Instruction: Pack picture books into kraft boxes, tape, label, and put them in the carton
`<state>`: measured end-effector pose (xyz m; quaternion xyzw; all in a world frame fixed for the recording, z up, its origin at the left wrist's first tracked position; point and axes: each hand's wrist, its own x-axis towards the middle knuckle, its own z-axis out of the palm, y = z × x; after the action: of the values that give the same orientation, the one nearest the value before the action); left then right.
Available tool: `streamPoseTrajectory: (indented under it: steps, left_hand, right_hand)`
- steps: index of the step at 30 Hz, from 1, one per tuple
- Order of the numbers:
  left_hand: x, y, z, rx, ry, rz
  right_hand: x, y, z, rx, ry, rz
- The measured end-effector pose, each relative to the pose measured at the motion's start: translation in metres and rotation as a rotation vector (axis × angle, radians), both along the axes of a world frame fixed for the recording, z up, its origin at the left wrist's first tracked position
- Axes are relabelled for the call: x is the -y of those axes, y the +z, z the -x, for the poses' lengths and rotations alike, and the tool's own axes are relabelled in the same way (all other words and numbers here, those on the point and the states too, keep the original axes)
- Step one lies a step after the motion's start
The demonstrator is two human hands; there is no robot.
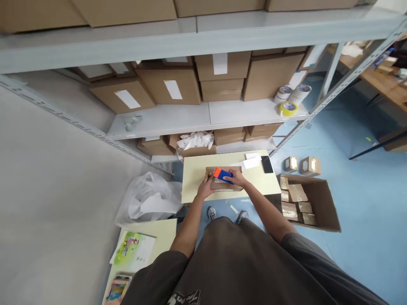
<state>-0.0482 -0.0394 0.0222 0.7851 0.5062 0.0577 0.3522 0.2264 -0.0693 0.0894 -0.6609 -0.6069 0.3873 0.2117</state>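
Cardboard box (226, 186), oblong and plain brown, is laid flat near the middle of the bench (193, 182), a little nearer its front edge. Its left end is touched by the left hand (206, 187); whether it is gripped or merely steadied there cannot be told. An orange-and-blue tool (225, 175), smooth and blocky, is gripped by the right hand (237, 178) over the box's top; contact between its orange end and the cardboard cannot be confirmed. For good control, the left fingers should be kept clear of that end, the box pressed firmly down, and the tool guided slowly and evenly. Thin white papers (252, 162) are spread by the bench's back right corner, beside a flat black phone (267, 164). Beyond the right edge, small taped boxes (297, 192) are gathered in an open carton (326, 207). Beyond the left edge, crumpled, translucent plastic (140, 192) is heaped; on the pale shelf (248, 112) behind, tape rolls (288, 112) are set.
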Motion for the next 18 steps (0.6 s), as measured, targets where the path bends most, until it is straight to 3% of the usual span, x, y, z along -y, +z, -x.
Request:
streamPoseTrajectory:
  steps: [4, 10, 14, 18]
  left_hand:
    - [-0.011, 0.008, 0.009, 0.215, 0.075, 0.040]
    - [-0.022, 0.022, -0.010, 0.660, 0.474, 0.239]
    - [-0.027, 0.025, -0.025, 0.830, 0.483, 0.420]
    - [-0.030, 0.023, -0.030, 0.904, 0.532, 0.467]
  right_hand:
    - [-0.006, -0.005, 0.000, 0.012, 0.019, 0.044]
    - [-0.006, -0.001, -0.005, -0.008, 0.055, 0.025]
    - [-0.006, 0.007, -0.005, -0.009, 0.111, 0.006]
    - [-0.007, 0.016, -0.008, 0.023, 0.145, -0.011]
